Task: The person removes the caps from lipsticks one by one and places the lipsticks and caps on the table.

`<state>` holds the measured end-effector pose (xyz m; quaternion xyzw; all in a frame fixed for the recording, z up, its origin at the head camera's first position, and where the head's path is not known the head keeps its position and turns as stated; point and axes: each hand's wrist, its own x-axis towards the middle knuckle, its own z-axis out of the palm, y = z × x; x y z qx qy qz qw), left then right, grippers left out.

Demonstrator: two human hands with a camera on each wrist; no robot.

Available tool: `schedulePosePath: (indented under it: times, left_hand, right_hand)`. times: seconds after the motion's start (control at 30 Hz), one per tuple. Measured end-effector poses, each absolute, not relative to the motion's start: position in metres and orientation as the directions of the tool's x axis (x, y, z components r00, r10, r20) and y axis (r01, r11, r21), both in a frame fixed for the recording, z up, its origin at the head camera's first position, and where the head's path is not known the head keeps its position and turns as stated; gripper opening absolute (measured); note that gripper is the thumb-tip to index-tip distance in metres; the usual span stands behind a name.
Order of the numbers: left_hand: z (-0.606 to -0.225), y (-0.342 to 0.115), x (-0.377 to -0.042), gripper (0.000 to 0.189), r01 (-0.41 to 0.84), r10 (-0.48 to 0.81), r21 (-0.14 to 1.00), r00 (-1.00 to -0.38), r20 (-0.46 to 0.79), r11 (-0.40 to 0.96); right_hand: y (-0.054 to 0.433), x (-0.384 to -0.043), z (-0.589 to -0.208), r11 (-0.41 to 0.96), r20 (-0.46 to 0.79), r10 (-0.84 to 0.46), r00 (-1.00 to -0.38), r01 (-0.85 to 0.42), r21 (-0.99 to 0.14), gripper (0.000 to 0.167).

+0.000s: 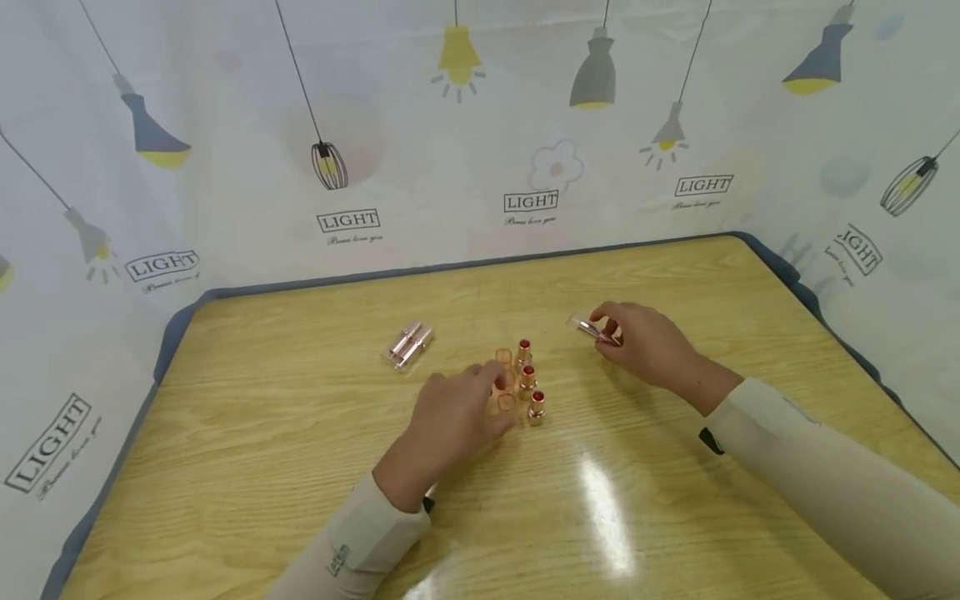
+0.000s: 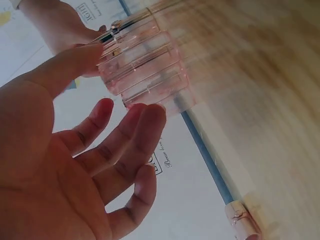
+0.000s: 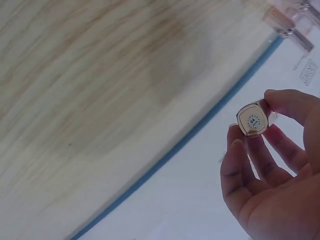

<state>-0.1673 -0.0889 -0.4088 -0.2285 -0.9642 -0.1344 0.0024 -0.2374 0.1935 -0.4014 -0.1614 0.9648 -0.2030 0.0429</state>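
Note:
My right hand (image 1: 651,346) pinches a capped lipstick (image 1: 592,329) between thumb and fingertips, lifted off the table. Its square metallic base (image 3: 253,120), with a round label, faces the camera in the right wrist view. My left hand (image 1: 456,406) is beside a row of clear pinkish caps (image 2: 145,67) standing on the table, with the thumb at one side of the row and the relaxed fingertips at the other. Just right of the caps, a line of three uncapped lipsticks (image 1: 528,377) with red tips stands upright.
Farther back on the left, a few capped lipsticks (image 1: 408,345) lie side by side on the wood-grain table (image 1: 262,433). A white cloth printed with lamps (image 1: 420,150) hangs behind and around the table.

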Motion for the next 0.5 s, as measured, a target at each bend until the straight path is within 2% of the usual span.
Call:
schedulePosePath:
  times: [0.23, 0.5]
  left_hand:
    - [-0.402, -0.088, -0.164, 0.040, 0.402, 0.367, 0.286, -0.915, 0.170, 0.870]
    - [-0.394, -0.080, -0.160, 0.055, 0.455, 0.356, 0.331, -0.879, 0.317, 0.827]
  right_hand:
    - [0.183, -0.210, -0.385, 0.799, 0.143, -0.442, -0.886, -0.461, -0.387, 0.038]
    - [0.168, -0.178, -0.376, 0.713, 0.290, -0.543, -0.788, -0.615, -0.336, 0.040]
